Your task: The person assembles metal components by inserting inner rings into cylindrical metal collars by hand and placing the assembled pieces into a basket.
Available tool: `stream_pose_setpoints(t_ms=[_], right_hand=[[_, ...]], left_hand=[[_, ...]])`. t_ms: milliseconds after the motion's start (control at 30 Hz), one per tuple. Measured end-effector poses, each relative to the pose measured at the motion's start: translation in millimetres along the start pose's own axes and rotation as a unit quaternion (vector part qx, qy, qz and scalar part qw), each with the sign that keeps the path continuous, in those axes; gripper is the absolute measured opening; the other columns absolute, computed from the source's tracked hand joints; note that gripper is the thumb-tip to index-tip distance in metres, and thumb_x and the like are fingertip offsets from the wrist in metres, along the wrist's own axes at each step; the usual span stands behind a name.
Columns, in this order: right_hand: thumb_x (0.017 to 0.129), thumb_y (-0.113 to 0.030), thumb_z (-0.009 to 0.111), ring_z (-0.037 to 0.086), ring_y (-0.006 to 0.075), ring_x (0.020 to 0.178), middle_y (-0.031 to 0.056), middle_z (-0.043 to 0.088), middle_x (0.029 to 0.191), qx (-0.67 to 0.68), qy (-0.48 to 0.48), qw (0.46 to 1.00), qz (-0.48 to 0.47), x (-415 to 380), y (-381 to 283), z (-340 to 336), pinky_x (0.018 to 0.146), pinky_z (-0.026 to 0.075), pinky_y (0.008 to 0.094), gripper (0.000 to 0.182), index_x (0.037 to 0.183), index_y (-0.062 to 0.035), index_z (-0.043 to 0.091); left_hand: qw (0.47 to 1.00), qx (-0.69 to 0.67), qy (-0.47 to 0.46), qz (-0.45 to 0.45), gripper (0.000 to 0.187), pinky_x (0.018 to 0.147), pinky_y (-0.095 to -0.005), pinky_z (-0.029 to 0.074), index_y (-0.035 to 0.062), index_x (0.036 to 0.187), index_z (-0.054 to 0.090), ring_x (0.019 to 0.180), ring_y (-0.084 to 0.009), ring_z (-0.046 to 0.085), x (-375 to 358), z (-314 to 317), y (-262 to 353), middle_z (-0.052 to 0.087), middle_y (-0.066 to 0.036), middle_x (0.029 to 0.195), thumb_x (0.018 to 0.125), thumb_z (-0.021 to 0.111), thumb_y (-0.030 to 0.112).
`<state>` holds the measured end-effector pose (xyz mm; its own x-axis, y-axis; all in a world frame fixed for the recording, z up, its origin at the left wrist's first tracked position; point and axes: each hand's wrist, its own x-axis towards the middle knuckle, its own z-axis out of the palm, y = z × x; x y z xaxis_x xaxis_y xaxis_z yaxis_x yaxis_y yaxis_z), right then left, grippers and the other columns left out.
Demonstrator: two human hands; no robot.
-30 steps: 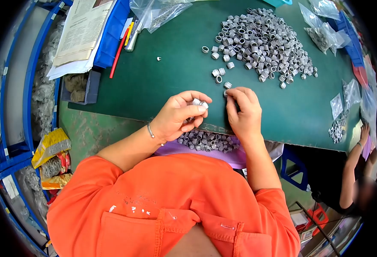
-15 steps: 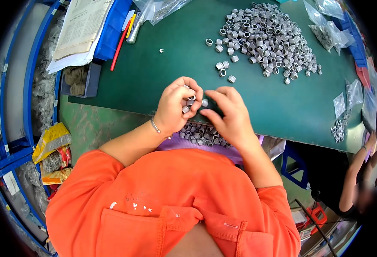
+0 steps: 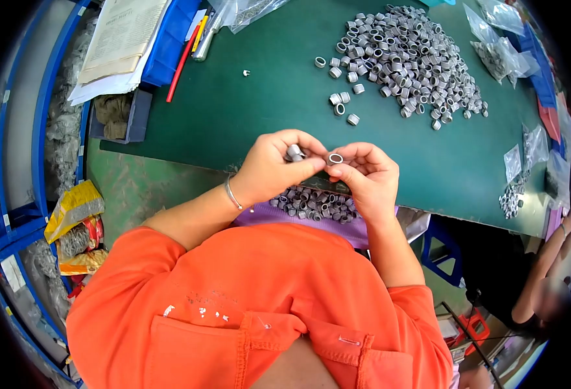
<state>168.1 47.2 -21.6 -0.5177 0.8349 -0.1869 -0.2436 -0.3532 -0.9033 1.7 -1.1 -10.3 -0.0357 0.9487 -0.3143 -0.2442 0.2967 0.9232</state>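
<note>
My left hand (image 3: 277, 162) is curled round a few small grey metal rings (image 3: 294, 153), its thumb and index finger stretched toward the right hand. Between the thumb and fingers of my right hand (image 3: 365, 174) a single metal ring (image 3: 335, 158) is pinched, its oval opening facing up. The fingertips of both hands nearly meet at the table's near edge. Below them, a heap of the same rings (image 3: 314, 203) lies on purple cloth at my lap. A large pile of rings (image 3: 408, 61) is spread on the green table (image 3: 233, 117), with several stray ones at its left side.
At the table's left are a blue bin (image 3: 172, 48) with papers (image 3: 118, 45), a red pen (image 3: 182, 68) and a grey box (image 3: 122, 117) holding cloth. Plastic bags of parts (image 3: 502, 58) lie along the right edge. Another person's arm (image 3: 545, 269) shows at far right.
My hands have come together at the fingertips. The right hand now pinches a ring, and the left has turned, with its thumb extended to the right.
</note>
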Motion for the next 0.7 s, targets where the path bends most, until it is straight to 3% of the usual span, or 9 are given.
stream_pose_setpoints(t_ms=[67,167,200,267,367,500,567,600,700], right_hand=[[0.075,0.009,0.061,0.06,0.0127,0.079,0.0122,0.062,0.086,0.006,-0.004,1.0,-0.017,-2,3,0,0.068,0.052,0.0233,0.013,0.087,0.0053,0.056],[0.073,0.006,0.063,0.059,0.0121,0.074,0.0092,0.062,0.079,-0.031,-0.003,0.995,-0.091,-2,9,-2,0.065,0.05,0.0238,0.011,0.083,0.004,0.058],[0.073,0.005,0.064,0.058,0.0136,0.072,0.0086,0.061,0.078,-0.16,0.002,0.975,-0.157,0,8,-7,0.064,0.049,0.0249,0.01,0.081,0.0032,0.059],[0.072,0.001,0.063,0.057,0.0201,0.07,0.0096,0.058,0.079,-0.381,0.039,0.873,-0.3,11,5,-14,0.062,0.045,0.0276,0.007,0.079,0.0008,0.062],[0.071,0.0,0.063,0.052,0.0257,0.076,0.0102,0.056,0.083,-0.57,0.127,0.733,-0.349,33,-3,-13,0.065,0.043,0.0325,0.016,0.086,-0.0017,0.061],[0.069,-0.002,0.065,0.05,0.0271,0.077,0.0093,0.055,0.085,-0.593,0.093,0.73,-0.326,38,3,-18,0.067,0.042,0.035,0.019,0.087,-0.0023,0.059],[0.068,-0.001,0.065,0.051,0.0287,0.076,0.0096,0.056,0.085,-0.536,0.059,0.783,-0.311,30,4,-17,0.068,0.042,0.0351,0.018,0.083,-0.0021,0.058],[0.068,-0.001,0.065,0.051,0.0287,0.076,0.0096,0.056,0.085,-0.536,0.059,0.783,-0.31,27,4,-16,0.068,0.042,0.0351,0.018,0.083,-0.0021,0.058],[0.065,0.004,0.068,0.052,0.0145,0.069,0.0046,0.056,0.084,-0.311,0.083,0.94,-0.11,12,1,-13,0.061,0.043,0.0236,0.022,0.083,-0.0024,0.057]], left_hand=[[0.996,0.073,-0.04,0.031,0.014,0.056,-0.0154,0.042,-0.0017,0.09,0.06,0.062,-0.0028,0.051,-2,0,-1,0.061,-0.002,0.077,0.077,0.063,0.002],[0.987,0.143,-0.046,0.061,0.014,0.058,-0.0168,0.044,-0.0008,0.088,0.061,0.065,-0.0041,0.052,-3,0,0,0.061,-0.003,0.08,0.075,0.065,0.002],[0.987,0.143,-0.044,0.06,0.014,0.058,-0.0168,0.044,-0.0008,0.088,0.061,0.065,-0.0041,0.052,-3,0,-1,0.061,-0.003,0.08,0.075,0.065,0.002],[0.97,0.202,-0.034,0.129,0.013,0.06,-0.0179,0.044,-0.0001,0.085,0.061,0.068,-0.0053,0.053,-3,-1,-5,0.061,-0.004,0.083,0.073,0.066,0.0],[0.972,0.2,-0.033,0.115,0.014,0.064,-0.0193,0.045,0.0007,0.082,0.059,0.072,-0.0071,0.055,-4,0,-3,0.061,-0.005,0.088,0.071,0.067,-0.001],[0.967,0.186,-0.035,0.168,0.014,0.066,-0.0212,0.047,0.0016,0.08,0.058,0.075,-0.0099,0.058,-2,0,-6,0.063,-0.007,0.089,0.07,0.067,-0.002],[0.951,0.221,-0.026,0.215,0.015,0.066,-0.0228,0.048,0.0024,0.079,0.057,0.077,-0.0126,0.06,-3,-2,-6,0.063,-0.009,0.089,0.07,0.067,-0.003],[0.951,0.221,-0.026,0.215,0.015,0.066,-0.0228,0.048,0.0024,0.079,0.057,0.077,-0.0126,0.06,-3,-2,-5,0.063,-0.009,0.089,0.07,0.067,-0.003],[0.947,0.222,-0.031,0.231,0.016,0.066,-0.0233,0.048,0.0026,0.078,0.056,0.077,-0.0137,0.061,-3,0,-5,0.064,-0.01,0.088,0.069,0.068,-0.003]])
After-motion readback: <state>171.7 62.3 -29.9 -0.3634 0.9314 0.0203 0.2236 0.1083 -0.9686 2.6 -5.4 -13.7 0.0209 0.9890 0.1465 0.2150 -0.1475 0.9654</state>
